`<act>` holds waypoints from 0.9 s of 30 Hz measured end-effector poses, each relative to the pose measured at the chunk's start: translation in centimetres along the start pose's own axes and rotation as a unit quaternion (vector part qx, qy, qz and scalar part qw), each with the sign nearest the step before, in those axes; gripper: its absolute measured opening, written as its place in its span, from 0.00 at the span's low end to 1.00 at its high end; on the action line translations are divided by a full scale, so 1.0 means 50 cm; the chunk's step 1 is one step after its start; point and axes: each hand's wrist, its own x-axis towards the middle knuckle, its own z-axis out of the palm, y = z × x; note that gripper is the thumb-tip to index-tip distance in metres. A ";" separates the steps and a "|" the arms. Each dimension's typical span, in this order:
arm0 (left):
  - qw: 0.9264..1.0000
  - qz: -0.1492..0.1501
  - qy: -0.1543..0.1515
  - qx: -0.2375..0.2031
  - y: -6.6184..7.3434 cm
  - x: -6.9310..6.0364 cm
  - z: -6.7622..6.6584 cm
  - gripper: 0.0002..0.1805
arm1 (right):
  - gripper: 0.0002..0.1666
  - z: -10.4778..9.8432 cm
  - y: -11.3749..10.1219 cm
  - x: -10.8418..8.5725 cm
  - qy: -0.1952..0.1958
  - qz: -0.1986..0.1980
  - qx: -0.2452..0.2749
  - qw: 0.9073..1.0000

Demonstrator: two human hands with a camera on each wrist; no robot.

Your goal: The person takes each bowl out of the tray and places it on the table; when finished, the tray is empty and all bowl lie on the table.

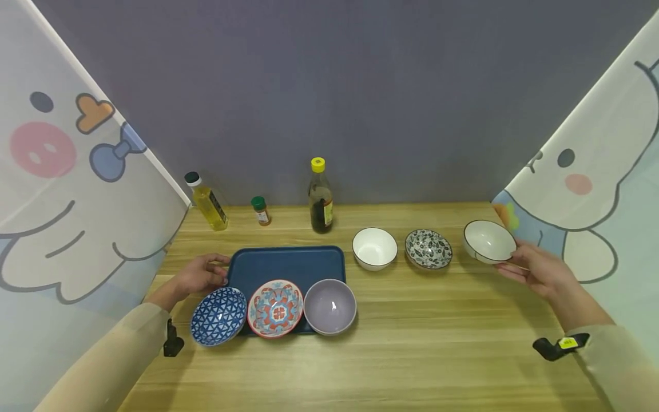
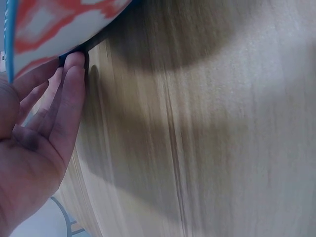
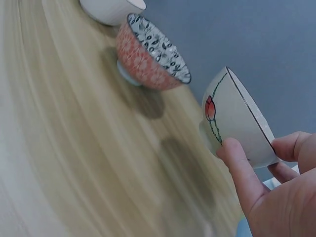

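Note:
My right hand (image 1: 540,269) pinches the rim and side of a white bowl (image 1: 489,241) with a dark rim, raised and tilted above the table. In the right wrist view a red tulip (image 3: 210,107) shows on its outside. My left hand (image 1: 203,273) is at the left edge of a dark blue tray (image 1: 285,262), its fingertips touching that edge. A blue triangle-patterned bowl (image 1: 219,316), a red floral bowl (image 1: 275,309) and a lilac bowl (image 1: 330,307) stand along the tray's near side. In the left wrist view a red-and-white bowl exterior (image 2: 64,24) hangs over the fingers.
A white bowl (image 1: 374,248) and a black-and-white floral bowl (image 1: 428,249) stand between the tray and my right hand. Along the back are an oil bottle (image 1: 210,207), a green-capped spice jar (image 1: 261,212) and a yellow-capped dark sauce bottle (image 1: 321,200). Cartoon-printed panels flank the table.

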 end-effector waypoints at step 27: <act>1.000 -0.004 0.009 -0.002 -0.003 -0.002 0.010 0.33 | 0.46 -0.033 0.078 0.013 0.030 0.012 0.033 0.999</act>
